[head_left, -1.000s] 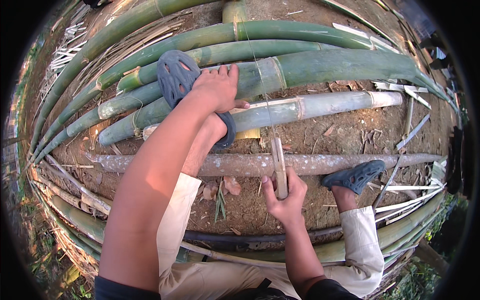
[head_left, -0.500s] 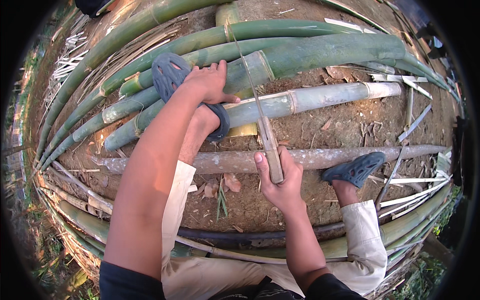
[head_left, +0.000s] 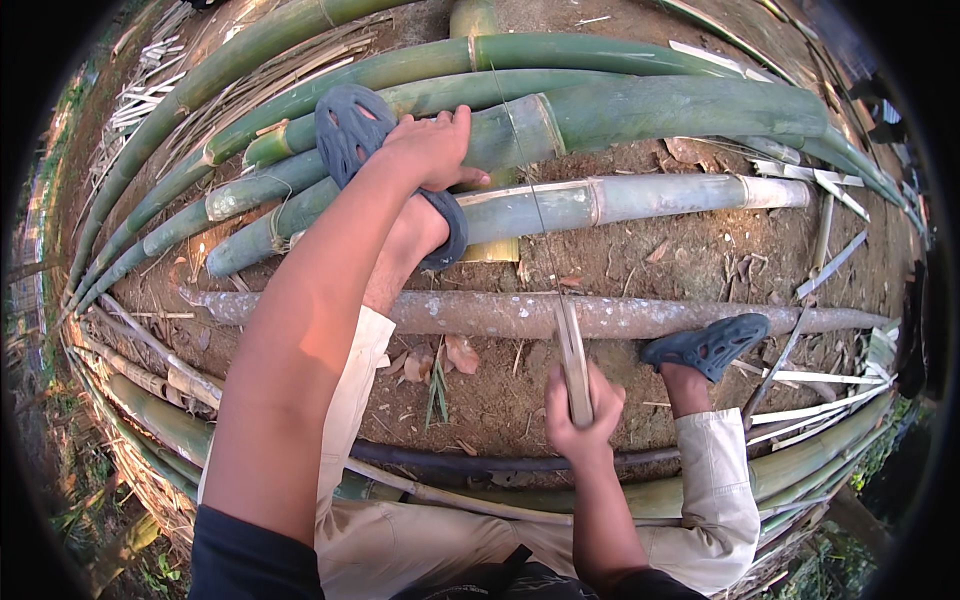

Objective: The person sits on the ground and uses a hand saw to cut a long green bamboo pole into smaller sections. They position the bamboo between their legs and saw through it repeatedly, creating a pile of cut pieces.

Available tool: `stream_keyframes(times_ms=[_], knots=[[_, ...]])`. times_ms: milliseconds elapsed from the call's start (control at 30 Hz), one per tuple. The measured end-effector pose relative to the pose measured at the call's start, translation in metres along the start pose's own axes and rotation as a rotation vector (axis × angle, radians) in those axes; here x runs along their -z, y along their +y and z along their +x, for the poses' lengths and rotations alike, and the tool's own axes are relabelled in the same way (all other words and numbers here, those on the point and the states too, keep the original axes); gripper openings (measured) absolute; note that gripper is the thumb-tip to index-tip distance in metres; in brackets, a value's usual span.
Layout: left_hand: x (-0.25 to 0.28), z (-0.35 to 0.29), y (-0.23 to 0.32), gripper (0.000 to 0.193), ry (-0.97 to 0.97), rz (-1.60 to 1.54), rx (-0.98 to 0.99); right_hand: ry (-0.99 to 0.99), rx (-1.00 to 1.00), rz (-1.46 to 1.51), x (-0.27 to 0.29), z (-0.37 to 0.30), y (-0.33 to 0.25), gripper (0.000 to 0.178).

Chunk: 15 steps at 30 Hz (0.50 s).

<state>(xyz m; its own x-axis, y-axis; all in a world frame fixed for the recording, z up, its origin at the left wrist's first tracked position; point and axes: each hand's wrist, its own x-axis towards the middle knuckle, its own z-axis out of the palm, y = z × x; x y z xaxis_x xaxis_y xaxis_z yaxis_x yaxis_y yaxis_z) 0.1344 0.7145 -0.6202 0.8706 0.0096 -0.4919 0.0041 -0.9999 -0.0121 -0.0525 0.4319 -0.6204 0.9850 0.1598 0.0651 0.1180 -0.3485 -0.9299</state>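
My right hand is closed around the wooden handle of a handsaw. Its thin blade, seen nearly edge-on, runs away from me across a thick green bamboo pole, just left of a pale node ring. On that same pole my left hand presses down, fingers over its far side and thumb stretched out to the right. My left foot, in a dark blue clog, stands on the poles beside that hand. How deep the blade sits in the bamboo cannot be made out.
A split, greyish bamboo pole lies nearer me, then a brown pole across the dirt. More green bamboo lies beyond. My right clog is near the brown pole. Pale split strips are scattered at the right.
My right hand has drawn the saw back toward me and slightly right. The left hand stays on the bamboo; the view has shifted a little.
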Motion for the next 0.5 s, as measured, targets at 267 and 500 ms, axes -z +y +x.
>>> stream_keyframes(times_ms=[267,500], knots=[[-0.015,0.004,-0.009,0.098,0.011,0.023,-0.079,-0.086,-0.092,0.060,-0.017,0.027,0.003,0.011],[-0.009,0.012,-0.011,0.093,-0.013,0.006,-0.010,-0.060,0.007,-0.054,-0.003,0.002,0.016,0.012]])
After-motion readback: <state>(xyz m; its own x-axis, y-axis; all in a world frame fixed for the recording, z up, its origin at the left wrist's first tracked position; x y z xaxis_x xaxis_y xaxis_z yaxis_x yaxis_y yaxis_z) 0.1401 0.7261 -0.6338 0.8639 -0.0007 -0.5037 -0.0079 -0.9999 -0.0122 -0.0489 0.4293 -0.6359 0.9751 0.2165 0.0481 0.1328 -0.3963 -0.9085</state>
